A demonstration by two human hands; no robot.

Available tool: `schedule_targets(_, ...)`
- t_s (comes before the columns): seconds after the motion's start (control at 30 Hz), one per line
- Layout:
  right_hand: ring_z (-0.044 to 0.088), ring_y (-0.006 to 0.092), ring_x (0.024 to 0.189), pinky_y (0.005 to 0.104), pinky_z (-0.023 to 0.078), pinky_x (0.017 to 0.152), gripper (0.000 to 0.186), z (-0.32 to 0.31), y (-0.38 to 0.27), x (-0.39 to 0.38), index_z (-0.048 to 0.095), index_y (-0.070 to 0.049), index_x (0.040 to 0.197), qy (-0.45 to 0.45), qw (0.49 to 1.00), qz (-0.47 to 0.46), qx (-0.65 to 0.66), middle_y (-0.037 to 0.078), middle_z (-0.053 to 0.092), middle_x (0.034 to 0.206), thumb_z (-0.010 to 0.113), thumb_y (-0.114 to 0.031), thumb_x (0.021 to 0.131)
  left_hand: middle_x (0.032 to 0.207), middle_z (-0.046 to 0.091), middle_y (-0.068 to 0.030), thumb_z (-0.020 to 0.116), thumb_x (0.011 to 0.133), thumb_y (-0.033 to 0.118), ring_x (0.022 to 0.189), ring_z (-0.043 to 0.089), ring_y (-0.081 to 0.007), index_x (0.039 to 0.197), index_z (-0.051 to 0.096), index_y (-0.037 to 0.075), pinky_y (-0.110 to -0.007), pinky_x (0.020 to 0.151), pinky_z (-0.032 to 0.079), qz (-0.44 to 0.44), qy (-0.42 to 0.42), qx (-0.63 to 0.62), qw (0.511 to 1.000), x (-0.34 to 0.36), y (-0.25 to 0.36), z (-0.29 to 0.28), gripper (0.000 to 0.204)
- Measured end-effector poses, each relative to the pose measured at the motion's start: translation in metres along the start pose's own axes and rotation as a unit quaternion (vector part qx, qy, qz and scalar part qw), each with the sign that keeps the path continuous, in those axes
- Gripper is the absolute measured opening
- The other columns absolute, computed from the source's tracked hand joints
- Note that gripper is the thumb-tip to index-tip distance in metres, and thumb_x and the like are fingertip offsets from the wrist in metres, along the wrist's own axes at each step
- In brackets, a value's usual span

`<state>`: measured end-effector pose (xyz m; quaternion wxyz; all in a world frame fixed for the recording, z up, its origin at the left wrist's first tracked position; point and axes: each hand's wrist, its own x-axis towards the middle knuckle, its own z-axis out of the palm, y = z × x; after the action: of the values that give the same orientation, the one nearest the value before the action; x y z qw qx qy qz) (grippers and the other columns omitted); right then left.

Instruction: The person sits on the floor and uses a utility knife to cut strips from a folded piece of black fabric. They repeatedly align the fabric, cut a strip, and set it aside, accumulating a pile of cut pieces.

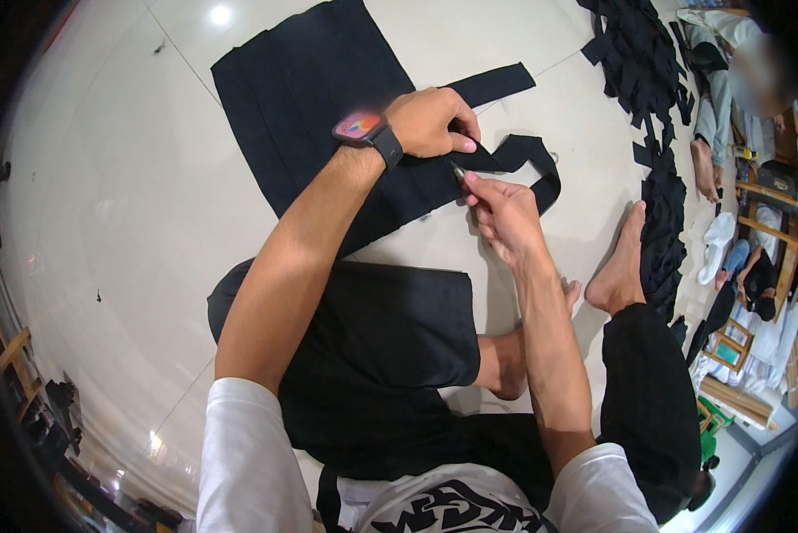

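We sat on a pale tiled floor (106, 178), wide and bare to our left. One black cloth bag (301, 98) lay flat ahead, its two straps (514, 155) trailing right. Our left hand (430, 123), one smartwatch (363, 129) on the wrist, pressed closed on the bag's edge. Our right hand (506, 213) pinched one small metal tool (458, 173) against the strap. A heap of black scraps (648, 80) crowded the right side, beside another seated person (719, 98).

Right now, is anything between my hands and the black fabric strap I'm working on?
Nothing visible. The left hand presses the black fabric strap directly, and the right hand pinches a small tool against it.
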<state>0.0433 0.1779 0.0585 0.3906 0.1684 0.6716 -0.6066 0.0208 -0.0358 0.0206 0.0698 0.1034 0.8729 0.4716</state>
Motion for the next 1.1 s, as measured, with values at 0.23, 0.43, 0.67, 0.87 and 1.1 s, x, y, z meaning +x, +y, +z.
schedule_targets(0.23, 0.033, 0.0048, 0.044, 0.0256, 0.019, 0.041, 0.031, 0.009, -0.003, 0.001, 0.064, 0.002, 0.077, -0.003, 1.000, 0.006, 0.010, -0.002, 0.051, 0.060, 0.075, -0.018, 0.098, 0.091, 0.077, -0.0072, 0.082, 0.086, 0.031, 0.074, 0.065, -0.0218, 0.104, 0.082, 0.016, -0.040, 0.071, 0.053, -0.003, 0.000, 0.010, 1.000, 0.000, -0.003, 0.001, 0.023)
schedule_targets(0.43, 0.033, 0.0047, 0.043, 0.0262, 0.019, 0.040, 0.031, 0.005, 0.004, 0.005, 0.064, 0.003, 0.079, 0.009, 1.000, 0.003, 0.007, -0.002, 0.051, 0.060, 0.075, -0.019, 0.098, 0.091, 0.078, -0.0057, 0.082, 0.086, 0.031, 0.074, 0.065, -0.0209, 0.104, 0.082, 0.017, -0.039, 0.072, 0.053, 0.000, 0.014, 0.013, 1.000, 0.001, -0.001, 0.003, 0.022)
schedule_targets(0.67, 0.034, 0.0047, 0.043, 0.0251, 0.020, 0.040, 0.032, 0.011, -0.008, -0.003, 0.064, 0.004, 0.079, 0.016, 1.000, 0.008, -0.008, -0.002, 0.050, 0.060, 0.076, -0.020, 0.097, 0.089, 0.077, -0.0063, 0.082, 0.087, 0.031, 0.073, 0.065, -0.0206, 0.103, 0.082, 0.017, -0.039, 0.071, 0.053, 0.004, 0.017, 0.016, 1.000, 0.002, -0.004, 0.003, 0.021)
schedule_targets(0.87, 0.035, 0.0047, 0.044, 0.0250, 0.020, 0.040, 0.030, 0.012, -0.002, 0.010, 0.065, 0.004, 0.080, 0.016, 1.000, -0.006, -0.009, -0.002, 0.051, 0.060, 0.076, -0.018, 0.097, 0.086, 0.077, -0.0070, 0.081, 0.088, 0.029, 0.070, 0.064, -0.0209, 0.103, 0.082, 0.015, -0.039, 0.069, 0.052, 0.003, 0.016, 0.016, 1.000, 0.003, -0.002, 0.003, 0.020)
schedule_targets(1.1, 0.035, 0.0047, 0.043, 0.0247, 0.021, 0.040, 0.028, 0.011, -0.010, 0.001, 0.066, 0.005, 0.082, 0.029, 0.999, 0.019, -0.021, -0.002, 0.052, 0.060, 0.077, -0.018, 0.096, 0.097, 0.079, -0.0077, 0.082, 0.086, 0.028, 0.088, 0.071, -0.0247, 0.102, 0.083, 0.015, -0.040, 0.082, 0.056, -0.014, 0.006, 0.002, 1.000, 0.006, -0.004, -0.003, 0.021)
